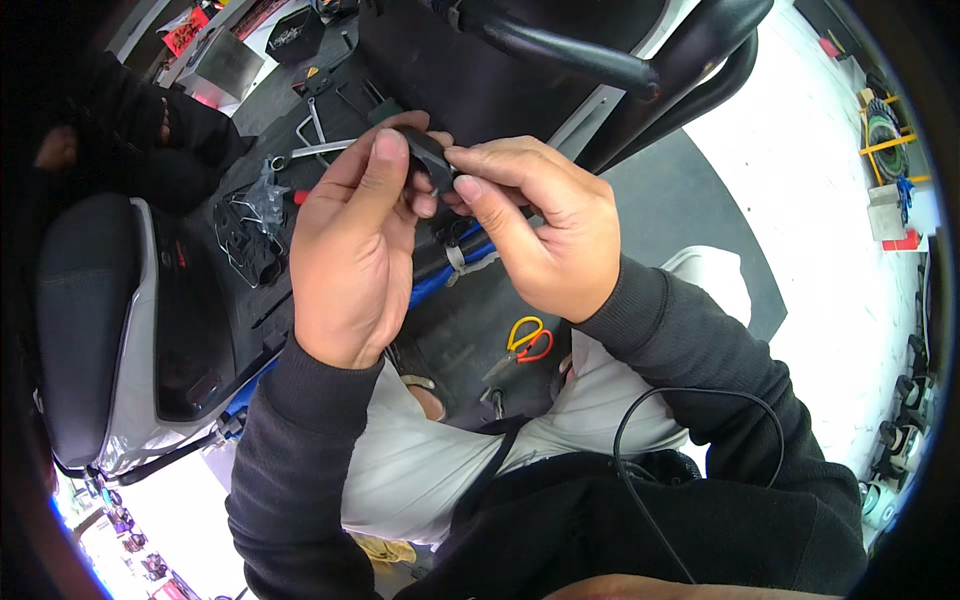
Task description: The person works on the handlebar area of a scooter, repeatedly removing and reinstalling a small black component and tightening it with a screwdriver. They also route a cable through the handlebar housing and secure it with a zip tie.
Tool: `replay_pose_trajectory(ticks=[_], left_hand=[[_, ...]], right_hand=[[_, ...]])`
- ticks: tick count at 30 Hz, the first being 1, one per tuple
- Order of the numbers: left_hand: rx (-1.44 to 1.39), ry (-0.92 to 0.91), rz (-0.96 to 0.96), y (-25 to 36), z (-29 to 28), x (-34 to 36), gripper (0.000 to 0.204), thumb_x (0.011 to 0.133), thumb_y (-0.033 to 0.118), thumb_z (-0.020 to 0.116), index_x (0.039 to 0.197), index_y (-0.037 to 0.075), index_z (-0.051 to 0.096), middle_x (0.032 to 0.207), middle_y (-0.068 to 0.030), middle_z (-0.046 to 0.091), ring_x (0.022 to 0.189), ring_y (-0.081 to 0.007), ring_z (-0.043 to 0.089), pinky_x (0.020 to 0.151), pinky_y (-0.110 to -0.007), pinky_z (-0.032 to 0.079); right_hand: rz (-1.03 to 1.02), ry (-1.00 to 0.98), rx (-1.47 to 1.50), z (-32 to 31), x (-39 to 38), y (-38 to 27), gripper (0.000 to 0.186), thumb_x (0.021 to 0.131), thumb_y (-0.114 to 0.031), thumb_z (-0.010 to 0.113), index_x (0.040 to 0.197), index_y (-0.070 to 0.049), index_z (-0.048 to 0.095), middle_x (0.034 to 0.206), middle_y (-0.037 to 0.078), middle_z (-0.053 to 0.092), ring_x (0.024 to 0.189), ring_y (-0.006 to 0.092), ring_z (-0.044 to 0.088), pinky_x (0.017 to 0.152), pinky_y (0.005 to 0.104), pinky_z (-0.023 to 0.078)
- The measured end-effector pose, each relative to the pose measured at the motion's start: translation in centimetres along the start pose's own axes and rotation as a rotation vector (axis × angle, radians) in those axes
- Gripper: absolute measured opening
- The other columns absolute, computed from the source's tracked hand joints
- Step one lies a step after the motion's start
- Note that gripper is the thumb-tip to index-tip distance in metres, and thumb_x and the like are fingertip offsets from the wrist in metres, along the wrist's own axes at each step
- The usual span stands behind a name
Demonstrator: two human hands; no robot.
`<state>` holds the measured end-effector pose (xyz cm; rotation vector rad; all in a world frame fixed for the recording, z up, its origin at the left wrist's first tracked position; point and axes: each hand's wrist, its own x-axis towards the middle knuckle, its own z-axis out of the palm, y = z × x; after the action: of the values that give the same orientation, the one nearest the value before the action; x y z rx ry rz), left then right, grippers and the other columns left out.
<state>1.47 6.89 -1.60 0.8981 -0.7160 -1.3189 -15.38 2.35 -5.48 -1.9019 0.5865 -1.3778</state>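
My left hand [355, 235] is closed round a small black curved part [430, 158], thumb on the near side and fingers behind it. From the right, my right hand [555, 225] pinches at the part's edge with thumb and forefinger. Both hands are raised over a dark mat, close in front of a black tubular frame [560, 50]. The part looks like moulded plastic, but its exact kind cannot be made out. Just left of my left hand, a combination wrench [310, 153] lies among hex keys.
Scissors [520, 350] with yellow and red handles lie on the dark mat [450, 350] between my legs. A black vehicle seat [90, 290] stands at left. Dark-clothed legs [150, 130] are at upper left. A black tray [297, 36] holds small parts. A cable [625, 440] loops over my right forearm.
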Motion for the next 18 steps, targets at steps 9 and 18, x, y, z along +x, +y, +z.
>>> replay_pose_trajectory(ticks=[9, 18], left_hand=[[-0.045, 0.149, 0.023, -1.1, -1.1, 1.1, 0.035, 0.108, 0.022, 0.067, 0.131, -0.004, 0.066, 0.114, -0.0094, 0.074, 0.097, -0.0110, 0.062, 0.085, -0.026, 0.045], [0.248, 0.143, 0.118, -2.0, -0.8, 1.6, 0.040, 0.102, 0.032, 0.076, 0.124, -0.001, 0.074, 0.111, -0.0031, 0.076, 0.094, -0.0067, 0.061, 0.082, -0.025, 0.044]], right_hand=[[0.162, -0.117, 0.037, 1.4, -0.5, 0.0, 0.043, 0.096, -0.005, 0.077, 0.136, 0.006, 0.065, 0.114, 0.015, 0.074, 0.097, 0.0184, 0.075, 0.087, 0.0301, 0.060], [0.504, 0.102, 0.390, 1.1, 0.7, 1.4, 0.031, 0.098, -0.008, 0.078, 0.122, 0.007, 0.067, 0.109, 0.016, 0.078, 0.097, 0.0201, 0.077, 0.089, 0.0326, 0.064]])
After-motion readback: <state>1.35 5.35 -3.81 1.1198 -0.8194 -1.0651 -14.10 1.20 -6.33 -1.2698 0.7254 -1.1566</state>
